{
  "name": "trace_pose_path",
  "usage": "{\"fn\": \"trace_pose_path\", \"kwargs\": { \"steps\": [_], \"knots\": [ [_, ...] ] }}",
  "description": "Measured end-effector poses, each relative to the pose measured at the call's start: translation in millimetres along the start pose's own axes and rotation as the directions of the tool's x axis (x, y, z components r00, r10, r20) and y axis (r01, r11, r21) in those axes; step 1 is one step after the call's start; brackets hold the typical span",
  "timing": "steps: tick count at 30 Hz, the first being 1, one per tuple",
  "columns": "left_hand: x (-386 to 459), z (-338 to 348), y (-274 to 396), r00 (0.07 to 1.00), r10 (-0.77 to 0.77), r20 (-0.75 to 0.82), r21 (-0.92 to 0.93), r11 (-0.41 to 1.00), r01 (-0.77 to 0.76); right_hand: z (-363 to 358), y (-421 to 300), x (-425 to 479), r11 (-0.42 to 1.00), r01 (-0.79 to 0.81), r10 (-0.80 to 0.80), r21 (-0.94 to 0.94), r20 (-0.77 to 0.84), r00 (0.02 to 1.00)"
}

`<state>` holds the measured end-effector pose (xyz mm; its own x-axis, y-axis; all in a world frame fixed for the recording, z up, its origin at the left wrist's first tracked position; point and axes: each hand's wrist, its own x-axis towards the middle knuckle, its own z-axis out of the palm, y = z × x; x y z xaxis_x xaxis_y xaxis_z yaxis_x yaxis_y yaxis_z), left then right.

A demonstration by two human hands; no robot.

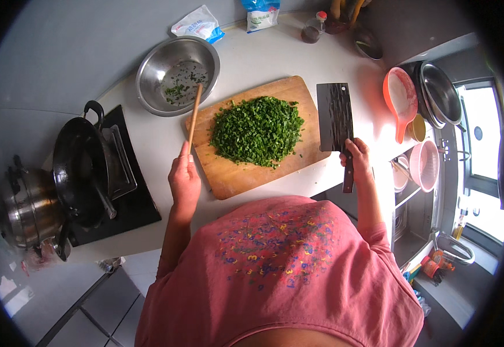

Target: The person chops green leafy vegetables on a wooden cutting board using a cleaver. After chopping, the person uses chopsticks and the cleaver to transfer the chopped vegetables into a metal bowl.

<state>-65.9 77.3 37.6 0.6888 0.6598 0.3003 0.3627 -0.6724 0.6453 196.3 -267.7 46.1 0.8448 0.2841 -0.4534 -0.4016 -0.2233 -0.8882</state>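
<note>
A heap of finely chopped green leaves (258,131) lies on a wooden cutting board (230,184), with a few bits scattered around it. My left hand (184,177) holds a slim wooden stick (195,117) upright-looking over the board's left edge, its far tip near the rim of a steel bowl (148,97). Chopped green bits lie in that bowl. In my right hand (357,158) is a cleaver (335,115), gripped where the dark handle meets the blade. Its broad blade, with dark streaks, is right of the board.
A black wok (82,169) sits on the cooktop (143,208) at left, beside a steel pot (30,208). Two plastic packets (197,25) and a bottle with a red cap (313,29) stand at the back. At right are a red ladle-shaped scoop (399,97), metal pans (443,93) and the sink (408,225).
</note>
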Motion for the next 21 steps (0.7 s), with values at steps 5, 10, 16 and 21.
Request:
{"fn": "trace_pose_path", "kwargs": {
  "steps": [5, 10, 16, 21],
  "knots": [
    [-2.2, 4.7, 16.4, 0.973, -0.075, 0.218, -0.028, 0.996, 0.083, -0.4, 15.9, 18.7, 0.999, -0.006, 0.003, 0.045, 0.071, 0.997],
    [1.9, 12.5, 15.9, 0.951, -0.155, 0.266, 0.038, 0.988, 0.150, -6.1, 18.1, 43.4, 0.997, -0.005, 0.019, -0.079, 0.179, 0.984],
    [6.5, 21.3, 14.0, 0.931, -0.208, 0.299, 0.106, 0.977, 0.185, -1.3, 0.3, 63.0, 0.971, -0.009, 0.054, -0.241, 0.183, 0.982],
    [8.9, 27.5, 19.2, 0.942, -0.190, 0.278, 0.065, 0.982, 0.179, 17.4, -11.8, 77.3, 0.924, -0.010, 0.075, -0.382, 0.156, 0.985]
  ]
}}
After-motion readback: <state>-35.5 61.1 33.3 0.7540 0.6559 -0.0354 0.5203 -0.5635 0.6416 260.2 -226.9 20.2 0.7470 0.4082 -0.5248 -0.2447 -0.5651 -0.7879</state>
